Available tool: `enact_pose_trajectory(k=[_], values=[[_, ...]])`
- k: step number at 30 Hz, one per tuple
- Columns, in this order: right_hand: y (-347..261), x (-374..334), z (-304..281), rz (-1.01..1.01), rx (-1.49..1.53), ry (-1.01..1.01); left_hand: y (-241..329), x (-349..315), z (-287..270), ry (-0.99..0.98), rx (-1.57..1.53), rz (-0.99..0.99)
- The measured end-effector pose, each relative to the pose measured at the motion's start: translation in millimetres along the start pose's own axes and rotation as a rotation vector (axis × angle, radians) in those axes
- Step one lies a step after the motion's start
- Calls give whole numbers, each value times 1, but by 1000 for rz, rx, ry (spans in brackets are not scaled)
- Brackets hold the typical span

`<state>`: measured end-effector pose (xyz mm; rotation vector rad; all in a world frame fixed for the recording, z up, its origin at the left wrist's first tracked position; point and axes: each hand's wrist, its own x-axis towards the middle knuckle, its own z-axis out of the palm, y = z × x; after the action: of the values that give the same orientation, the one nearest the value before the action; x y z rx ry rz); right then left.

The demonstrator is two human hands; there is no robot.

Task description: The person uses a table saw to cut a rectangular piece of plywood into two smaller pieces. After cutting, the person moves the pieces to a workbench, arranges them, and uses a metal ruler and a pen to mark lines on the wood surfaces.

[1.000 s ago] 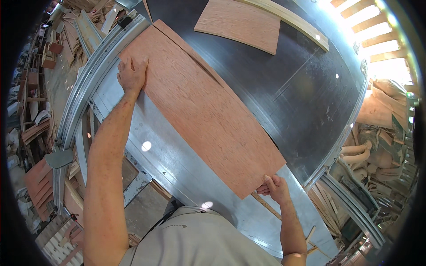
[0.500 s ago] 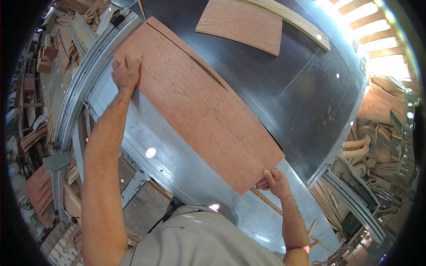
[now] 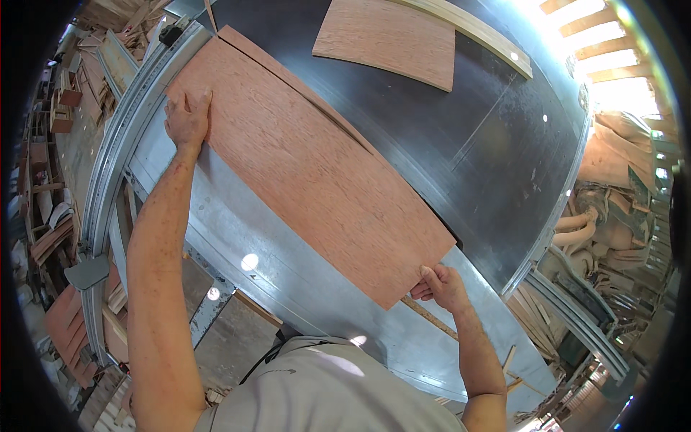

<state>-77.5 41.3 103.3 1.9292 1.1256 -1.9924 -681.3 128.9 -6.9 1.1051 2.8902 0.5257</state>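
A long reddish plywood board (image 3: 309,173) lies diagonally across a saw table, from far left to near right. A narrow slot runs from its far end partway along, parting a thin strip (image 3: 288,75) on the far side. My left hand (image 3: 187,122) rests on the board's left corner, with fingers and thumb spread. Near the board's close right end, my right hand (image 3: 440,286) pinches its edge between thumb and curled fingers. The board bears on the pale metal sliding table (image 3: 288,288) and borders the dark tabletop (image 3: 497,194).
Farther back on the dark top lie a smaller plywood piece (image 3: 389,43) and a long wooden batten (image 3: 482,36). A metal rail (image 3: 119,151) curves along the left. Wood scraps (image 3: 72,317) crowd the floor at left, and more timber (image 3: 536,317) lies at right.
The board and both hands have slid slightly toward the far left. The slot now reaches a little closer to the board's near end.
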Motion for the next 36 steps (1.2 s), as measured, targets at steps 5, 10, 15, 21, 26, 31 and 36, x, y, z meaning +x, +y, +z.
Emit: enact_pose_trajectory(k=[5,10,15,21,26,31,36], values=[[-5,4,5,-11,-31,12,-4,4,1,4,2,-1],[-13,8,12,1,-13,7,-10,12,2,0,14,-10],[-17,14,17,13,-14,-1,-18,20,4,-15,15,-17],[-28,19,23,29,-15,3,-31,30,14,12,20,-9],[-30,25,28,17,-25,-16,-41,37,18,18,29,-10],[-41,27,35,19,-62,-10,-50,42,22,19,18,-4],[-44,34,37,19,-63,-18,-42,41,16,-3,-63,4]])
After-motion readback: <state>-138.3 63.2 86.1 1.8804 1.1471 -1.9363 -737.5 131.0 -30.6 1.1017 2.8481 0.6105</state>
